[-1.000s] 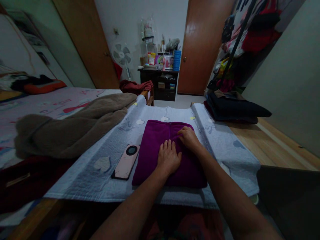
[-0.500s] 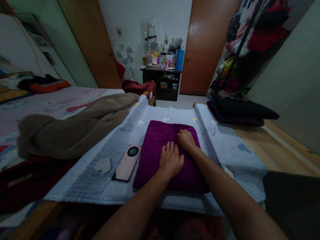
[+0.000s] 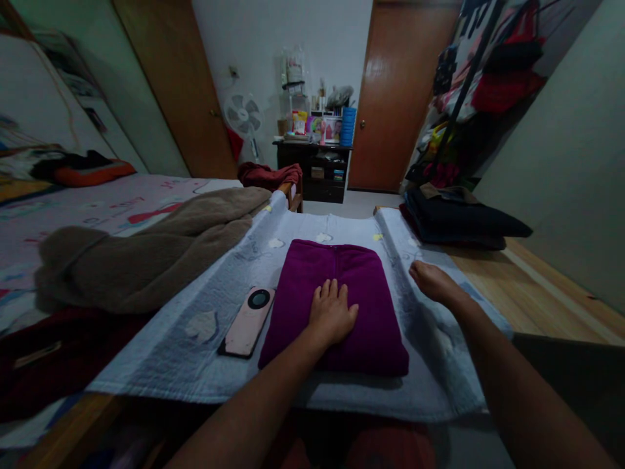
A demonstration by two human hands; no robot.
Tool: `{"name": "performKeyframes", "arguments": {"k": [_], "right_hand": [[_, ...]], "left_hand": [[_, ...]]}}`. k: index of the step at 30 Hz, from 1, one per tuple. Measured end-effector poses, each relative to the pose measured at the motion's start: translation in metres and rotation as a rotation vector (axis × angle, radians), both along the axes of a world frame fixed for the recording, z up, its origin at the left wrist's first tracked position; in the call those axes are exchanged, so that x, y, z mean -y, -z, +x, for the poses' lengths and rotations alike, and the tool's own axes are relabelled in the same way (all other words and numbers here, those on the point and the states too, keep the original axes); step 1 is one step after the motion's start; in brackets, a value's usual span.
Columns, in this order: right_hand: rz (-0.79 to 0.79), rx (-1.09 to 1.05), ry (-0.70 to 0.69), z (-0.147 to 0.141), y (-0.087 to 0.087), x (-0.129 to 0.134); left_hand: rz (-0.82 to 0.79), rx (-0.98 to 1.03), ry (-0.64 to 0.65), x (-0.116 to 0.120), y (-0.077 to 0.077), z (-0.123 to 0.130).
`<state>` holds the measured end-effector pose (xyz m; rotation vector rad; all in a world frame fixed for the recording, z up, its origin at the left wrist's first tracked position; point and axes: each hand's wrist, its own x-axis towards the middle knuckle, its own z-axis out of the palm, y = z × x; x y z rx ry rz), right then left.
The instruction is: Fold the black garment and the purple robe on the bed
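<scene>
A folded purple garment [image 3: 361, 293] with a zip at its top middle lies on a light blue patterned cloth [image 3: 205, 365]. My left hand [image 3: 333, 312] rests flat on the garment, fingers stretched out. Off the garment's right side is my right hand [image 3: 434, 283], over the cloth, with its fingers curled in and nothing visible in them. Whether it touches the cloth, I cannot tell. Left of the garment lies a pink phone [image 3: 247, 326] with a round black camera ring, camera side up.
A brown fluffy garment [image 3: 146, 254] lies across the left side beside a bed [image 3: 97, 221]. Dark folded clothes [image 3: 459, 218] are stacked on a wooden surface [image 3: 527, 293] at right. Farther back stand a fan [image 3: 243, 114], a dark cabinet [image 3: 312, 172] and hanging clothes [image 3: 508, 91].
My right hand has come off the purple garment and moved right over the cloth, its fingers now curled. My left hand stays on the garment. The view has shifted slightly.
</scene>
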<state>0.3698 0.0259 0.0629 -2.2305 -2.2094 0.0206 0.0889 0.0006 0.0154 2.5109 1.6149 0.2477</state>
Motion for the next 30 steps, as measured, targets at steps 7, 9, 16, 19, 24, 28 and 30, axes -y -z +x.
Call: {"name": "performKeyframes", "arguments": {"k": [7,9,16,19,24,28,30], "right_hand": [[-0.152,0.234,0.161,0.021,-0.006,0.027],[-0.078,0.214,0.131,0.001,-0.004,0.018],[0.057,-0.1,-0.231,-0.118,0.023,-0.041],[0.07,-0.122,-0.179,-0.143,0.041,-0.05],[0.006,-0.121,-0.068,-0.144,0.061,-0.049],[-0.025,-0.113,-0.063,-0.143,0.065,-0.049],[-0.026,-0.116,-0.067,-0.144,0.067,-0.05]], "left_hand": [[-0.041,0.008,0.155,-0.043,-0.019,-0.013],[-0.038,0.001,0.188,-0.058,-0.017,-0.01],[0.003,-0.038,0.165,-0.105,-0.002,-0.001],[0.05,-0.061,0.166,-0.122,0.0,-0.013],[0.042,-0.089,0.006,-0.137,0.009,-0.039],[0.008,-0.07,-0.081,-0.137,0.022,-0.045],[0.016,-0.056,-0.091,-0.136,0.027,-0.045]]}}
